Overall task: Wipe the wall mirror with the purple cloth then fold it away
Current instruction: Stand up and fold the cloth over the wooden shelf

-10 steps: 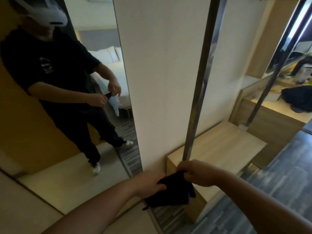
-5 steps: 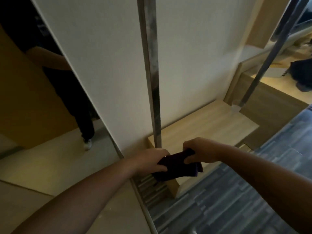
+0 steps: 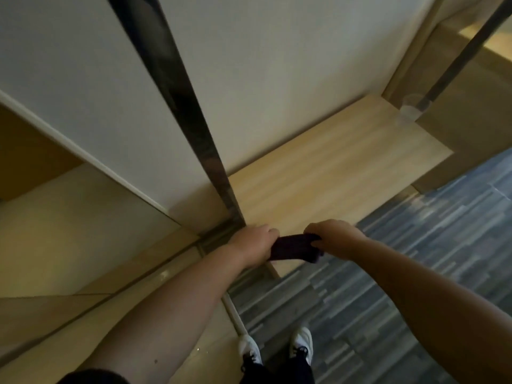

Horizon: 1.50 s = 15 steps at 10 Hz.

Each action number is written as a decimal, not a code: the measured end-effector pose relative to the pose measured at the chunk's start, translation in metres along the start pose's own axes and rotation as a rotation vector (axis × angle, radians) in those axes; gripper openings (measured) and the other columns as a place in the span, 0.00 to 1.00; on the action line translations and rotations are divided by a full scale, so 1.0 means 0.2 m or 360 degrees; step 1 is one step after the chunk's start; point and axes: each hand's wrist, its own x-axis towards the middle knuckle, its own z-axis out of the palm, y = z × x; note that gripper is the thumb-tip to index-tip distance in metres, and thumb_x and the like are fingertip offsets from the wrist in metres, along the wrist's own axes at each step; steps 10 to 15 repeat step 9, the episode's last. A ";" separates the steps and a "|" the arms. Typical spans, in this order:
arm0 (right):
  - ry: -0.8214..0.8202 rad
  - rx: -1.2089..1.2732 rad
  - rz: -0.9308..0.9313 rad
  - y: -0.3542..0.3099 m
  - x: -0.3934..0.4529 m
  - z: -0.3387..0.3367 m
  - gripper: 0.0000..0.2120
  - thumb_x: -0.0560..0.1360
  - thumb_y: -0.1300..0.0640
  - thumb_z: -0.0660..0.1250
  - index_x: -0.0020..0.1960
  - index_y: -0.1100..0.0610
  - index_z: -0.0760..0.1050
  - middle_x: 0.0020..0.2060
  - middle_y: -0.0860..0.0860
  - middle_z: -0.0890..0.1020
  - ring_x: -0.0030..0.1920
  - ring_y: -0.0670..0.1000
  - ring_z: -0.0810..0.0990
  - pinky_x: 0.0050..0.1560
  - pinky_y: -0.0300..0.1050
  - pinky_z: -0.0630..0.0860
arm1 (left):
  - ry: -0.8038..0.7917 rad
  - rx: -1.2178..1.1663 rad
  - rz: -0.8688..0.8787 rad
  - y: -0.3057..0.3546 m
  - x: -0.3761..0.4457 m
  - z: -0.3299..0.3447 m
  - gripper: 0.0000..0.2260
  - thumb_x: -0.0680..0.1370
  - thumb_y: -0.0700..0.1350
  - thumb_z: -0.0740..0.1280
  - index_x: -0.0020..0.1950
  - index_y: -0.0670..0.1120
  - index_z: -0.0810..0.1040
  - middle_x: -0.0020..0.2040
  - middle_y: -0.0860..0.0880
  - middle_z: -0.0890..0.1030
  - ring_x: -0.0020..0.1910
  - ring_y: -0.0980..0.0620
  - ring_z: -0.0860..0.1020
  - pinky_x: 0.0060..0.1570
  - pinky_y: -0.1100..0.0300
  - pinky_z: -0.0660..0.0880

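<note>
Your forearms enter from the bottom edge, cut off above the elbows, and the frame is softly blurred throughout. The wall mirror (image 3: 50, 217) shows only in part at the left, its upper area out of frame; its glass reflects beige surfaces. The ends of the purple cloth (image 3: 293, 248) are hidden inside your fists, so its full length cannot be read, and its folds are hard to make out in the dim light.

Your left hand (image 3: 250, 245) is clenched on the cloth's left end, fingers curled over the top edge. Your right hand (image 3: 336, 238) is clenched on the right end, knuckles up. The visible band of cloth spans the gap between the two fists.

The cloth's long axis runs left to right, roughly level, with the lower edge hanging slightly below your fingers. It is held above the front corner of the wooden bench (image 3: 332, 173), beside the metal pole (image 3: 194, 120), with the grey striped floor (image 3: 415, 259) beneath and your white shoes (image 3: 249, 350) below
</note>
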 end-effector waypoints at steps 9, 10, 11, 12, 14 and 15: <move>-0.0136 -0.0284 0.0135 0.15 0.38 0.68 0.35 0.82 0.35 0.48 0.80 0.55 0.47 0.79 0.55 0.44 0.80 0.57 0.47 0.78 0.63 0.46 | -0.0243 0.0015 -0.0315 -0.15 0.26 0.70 0.31 0.84 0.60 0.50 0.81 0.46 0.46 0.80 0.48 0.42 0.79 0.45 0.41 0.77 0.42 0.45; -0.0136 -0.0284 0.0135 0.15 0.38 0.68 0.35 0.82 0.35 0.48 0.80 0.55 0.47 0.79 0.55 0.44 0.80 0.57 0.47 0.78 0.63 0.46 | -0.0243 0.0015 -0.0315 -0.15 0.26 0.70 0.31 0.84 0.60 0.50 0.81 0.46 0.46 0.80 0.48 0.42 0.79 0.45 0.41 0.77 0.42 0.45; -0.0136 -0.0284 0.0135 0.15 0.38 0.68 0.35 0.82 0.35 0.48 0.80 0.55 0.47 0.79 0.55 0.44 0.80 0.57 0.47 0.78 0.63 0.46 | -0.0243 0.0015 -0.0315 -0.15 0.26 0.70 0.31 0.84 0.60 0.50 0.81 0.46 0.46 0.80 0.48 0.42 0.79 0.45 0.41 0.77 0.42 0.45; -0.0136 -0.0284 0.0135 0.15 0.38 0.68 0.35 0.82 0.35 0.48 0.80 0.55 0.47 0.79 0.55 0.44 0.80 0.57 0.47 0.78 0.63 0.46 | -0.0243 0.0015 -0.0315 -0.15 0.26 0.70 0.31 0.84 0.60 0.50 0.81 0.46 0.46 0.80 0.48 0.42 0.79 0.45 0.41 0.77 0.42 0.45; -0.0136 -0.0284 0.0135 0.15 0.38 0.68 0.35 0.82 0.35 0.48 0.80 0.55 0.47 0.79 0.55 0.44 0.80 0.57 0.47 0.78 0.63 0.46 | -0.0243 0.0015 -0.0315 -0.15 0.26 0.70 0.31 0.84 0.60 0.50 0.81 0.46 0.46 0.80 0.48 0.42 0.79 0.45 0.41 0.77 0.42 0.45; -0.0136 -0.0284 0.0135 0.15 0.38 0.68 0.35 0.82 0.35 0.48 0.80 0.55 0.47 0.79 0.55 0.44 0.80 0.57 0.47 0.78 0.63 0.46 | -0.0243 0.0015 -0.0315 -0.15 0.26 0.70 0.31 0.84 0.60 0.50 0.81 0.46 0.46 0.80 0.48 0.42 0.79 0.45 0.41 0.77 0.42 0.45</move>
